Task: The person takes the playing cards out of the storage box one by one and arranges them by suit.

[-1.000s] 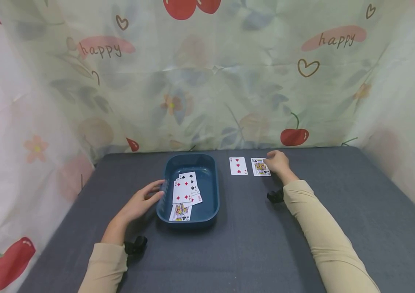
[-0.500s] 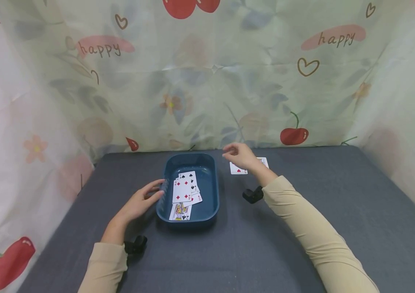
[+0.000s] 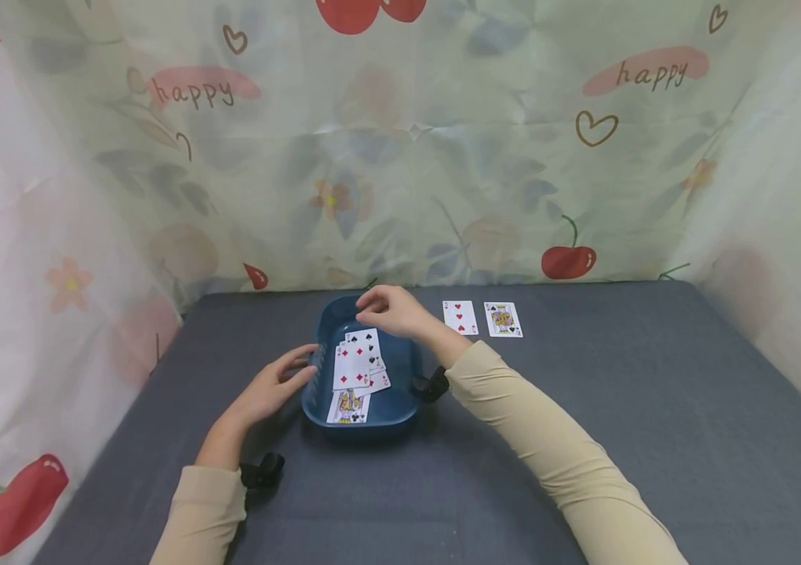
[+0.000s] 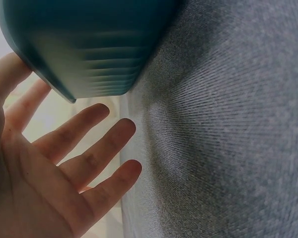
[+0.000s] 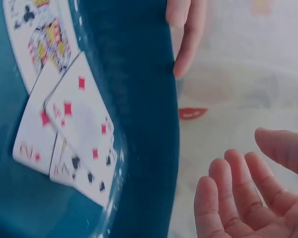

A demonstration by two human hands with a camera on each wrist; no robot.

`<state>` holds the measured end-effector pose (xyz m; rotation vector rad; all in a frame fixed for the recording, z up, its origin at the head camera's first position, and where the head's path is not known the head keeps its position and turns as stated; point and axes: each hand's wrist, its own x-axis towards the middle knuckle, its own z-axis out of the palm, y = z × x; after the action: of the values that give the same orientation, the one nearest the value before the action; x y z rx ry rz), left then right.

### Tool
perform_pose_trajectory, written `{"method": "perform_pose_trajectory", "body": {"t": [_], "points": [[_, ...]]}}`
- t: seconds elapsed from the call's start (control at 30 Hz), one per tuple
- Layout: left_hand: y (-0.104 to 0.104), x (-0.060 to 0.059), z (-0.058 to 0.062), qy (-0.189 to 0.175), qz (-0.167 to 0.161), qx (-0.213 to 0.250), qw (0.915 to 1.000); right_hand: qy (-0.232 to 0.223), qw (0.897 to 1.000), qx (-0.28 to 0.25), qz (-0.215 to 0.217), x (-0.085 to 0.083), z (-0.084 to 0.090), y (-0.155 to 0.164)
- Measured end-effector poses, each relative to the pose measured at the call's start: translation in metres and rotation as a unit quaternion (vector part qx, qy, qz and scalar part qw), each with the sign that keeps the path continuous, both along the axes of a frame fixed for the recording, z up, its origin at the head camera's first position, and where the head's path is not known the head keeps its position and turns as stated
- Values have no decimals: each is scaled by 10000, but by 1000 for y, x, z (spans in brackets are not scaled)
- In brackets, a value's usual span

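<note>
The right hand (image 3: 389, 311) hovers above the far end of the blue tray (image 3: 405, 369), fingers loosely curled, holding nothing, its arm reaching in across the grey bench (image 3: 584, 408). The left hand (image 3: 269, 390) lies open with straight fingers touching the tray's left outer wall. Loose playing cards (image 3: 356, 373) lie overlapped face up in the tray. Two more cards (image 3: 482, 318) lie side by side on the bench, right of the tray.

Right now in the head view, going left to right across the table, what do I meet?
Left hand → blue tray holding cards → three of hearts → king card.
</note>
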<state>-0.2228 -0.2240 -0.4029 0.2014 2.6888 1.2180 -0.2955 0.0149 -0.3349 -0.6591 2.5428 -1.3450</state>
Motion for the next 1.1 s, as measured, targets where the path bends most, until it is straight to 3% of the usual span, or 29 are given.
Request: {"method": "perform_pose_trajectory", "body": {"t": [0.23,0.5,0.73,0.97,1.1], "points": [[-1,0,1,6,-27,-20,10000,-231,9995,229,21,-1,-12,-25],[-2,1,0,9,-64,9,10000,-462,9944,874,-368,-7,-33,-35],[-1,2,0,-6,-45,29,10000,-340,9887,1411,-377,-9,-44,-40],[0,2,-1,0,-68,42,10000,-69,9708,2389,-215,-22,-69,-46],[0,2,-1,27,-69,61,10000,10,9621,2721,-146,-21,-70,-48]]}}
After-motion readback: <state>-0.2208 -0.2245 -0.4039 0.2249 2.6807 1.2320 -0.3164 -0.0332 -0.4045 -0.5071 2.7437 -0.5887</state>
